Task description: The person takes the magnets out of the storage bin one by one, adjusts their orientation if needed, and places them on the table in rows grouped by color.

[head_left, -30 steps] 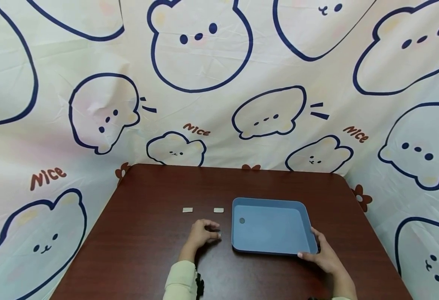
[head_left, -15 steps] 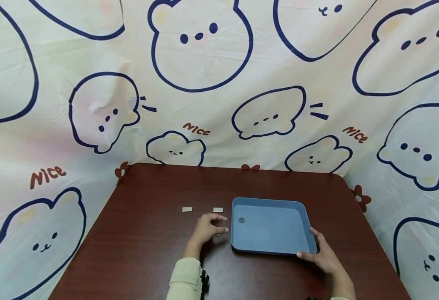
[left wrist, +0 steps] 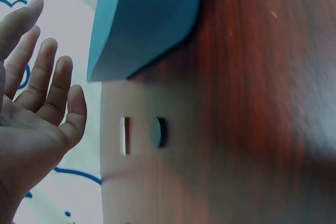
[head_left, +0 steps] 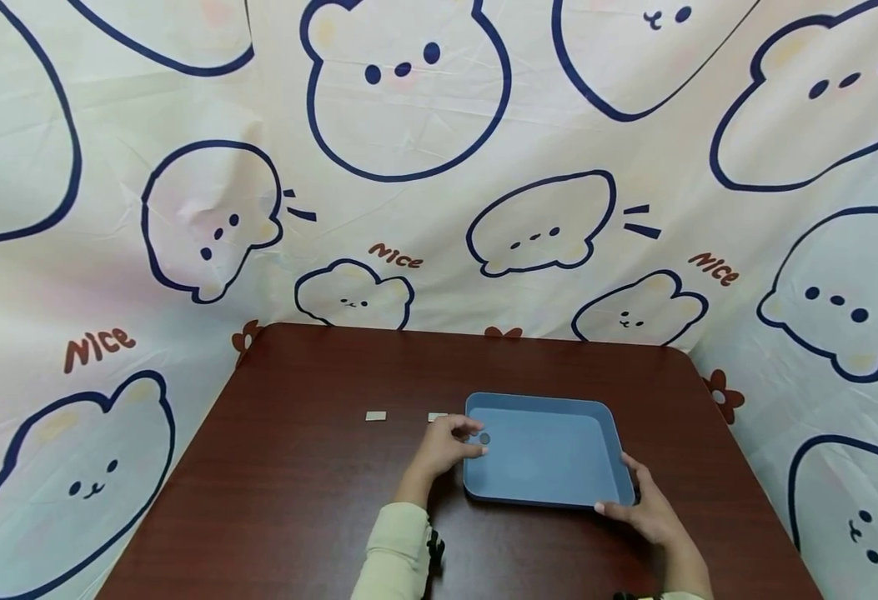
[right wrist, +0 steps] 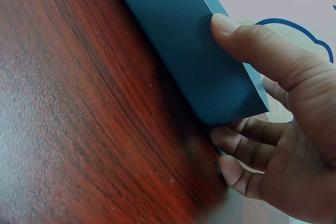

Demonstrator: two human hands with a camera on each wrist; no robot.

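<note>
My left hand (head_left: 440,450) hovers at the left rim of the blue tray (head_left: 551,454), thumb and fingers apart and holding nothing. Inside the tray, just past those fingertips, lies a small dark round disc (head_left: 484,438). The left wrist view shows another round disc (left wrist: 157,132) on the table near a thin pale rectangular piece (left wrist: 125,136); the hand hides this disc in the head view. At the tray's near right corner, my right hand (head_left: 644,504) grips the wall, the thumb (right wrist: 228,24) on its near side and the other fingers round the corner.
Two pale rectangular pieces lie left of the tray: one farther left (head_left: 375,416), the other (head_left: 436,416) partly covered by the left hand. The brown table (head_left: 296,467) meets a cloth backdrop (head_left: 439,208) printed with cartoon bears at the back and sides.
My left hand has moved right and slightly away, from over the table disc to the tray's left rim. The disc stays on the table. The right hand and tray have not moved.
</note>
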